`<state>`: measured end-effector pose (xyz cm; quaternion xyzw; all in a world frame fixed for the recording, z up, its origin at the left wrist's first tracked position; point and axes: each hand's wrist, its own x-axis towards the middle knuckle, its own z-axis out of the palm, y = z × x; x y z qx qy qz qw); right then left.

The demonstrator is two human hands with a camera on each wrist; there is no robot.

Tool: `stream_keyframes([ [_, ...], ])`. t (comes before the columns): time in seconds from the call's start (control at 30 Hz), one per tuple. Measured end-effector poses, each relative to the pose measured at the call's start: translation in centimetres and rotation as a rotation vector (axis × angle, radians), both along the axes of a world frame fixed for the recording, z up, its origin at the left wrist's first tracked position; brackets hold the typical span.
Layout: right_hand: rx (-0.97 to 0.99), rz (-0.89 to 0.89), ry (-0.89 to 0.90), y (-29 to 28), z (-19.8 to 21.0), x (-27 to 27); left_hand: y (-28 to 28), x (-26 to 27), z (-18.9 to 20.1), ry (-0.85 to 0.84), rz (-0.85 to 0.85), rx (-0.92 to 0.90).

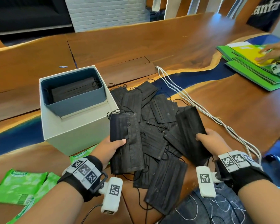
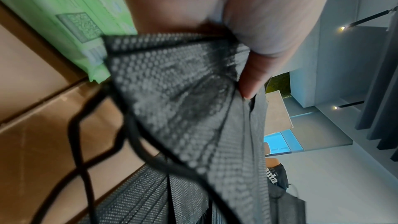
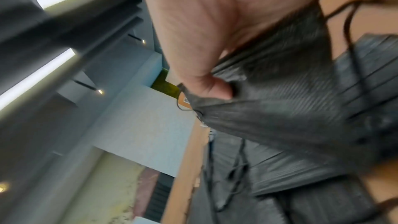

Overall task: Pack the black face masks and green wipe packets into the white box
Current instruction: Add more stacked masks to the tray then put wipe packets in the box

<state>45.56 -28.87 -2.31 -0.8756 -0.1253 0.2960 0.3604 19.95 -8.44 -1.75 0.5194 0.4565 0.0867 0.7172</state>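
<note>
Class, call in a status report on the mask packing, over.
Left hand holds black pleated face masks; right hand holds more. Some already in white square box. Green wipe packets untouched. Nothing blocking.

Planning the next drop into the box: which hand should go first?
Left, probably. The left hand grips masks right beside the white box; the right hand holds its mask farther away.

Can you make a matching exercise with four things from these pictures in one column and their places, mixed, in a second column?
Things:
1. white cardboard box
2. green wipe packets
3. white cords
4. stack of green and yellow folders

Places:
A. far right of the wooden table
B. near left corner
C. left of the loose pile of black face masks
D. right of that pile

Pairs: 1-C, 2-B, 3-D, 4-A
</note>
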Motion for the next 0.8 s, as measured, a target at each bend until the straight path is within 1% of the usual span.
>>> stream_keyframes([
  [0.1, 0.228, 0.011, 0.138, 0.9, 2.2, -2.2, 0.0, -0.2, -0.4, 0.015, -0.013, -0.050],
  [0.17, 0.357, 0.064, 0.240, 1.8, 3.9, -4.1, 0.0, -0.3, -0.8, 0.030, -0.008, -0.072],
  [0.3, 0.509, 0.155, 0.374, 3.6, 5.3, -7.5, -0.3, -0.4, -0.6, 0.018, -0.010, -0.118],
  [0.47, 0.477, 0.224, 0.435, 5.7, 3.9, -11.3, -0.7, -0.4, 0.2, 0.020, -0.028, -0.131],
  [0.53, 0.478, 0.241, 0.478, 6.4, 2.9, -12.3, -1.1, -0.4, 0.6, 0.015, -0.009, -0.142],
  [0.67, 0.463, 0.269, 0.550, 7.9, 1.5, -13.4, -1.7, -0.9, 0.4, 0.042, -0.021, -0.094],
  [0.8, 0.440, 0.264, 0.592, 8.8, 0.9, -14.0, -1.7, -1.3, 0.2, 0.024, 0.030, -0.090],
])
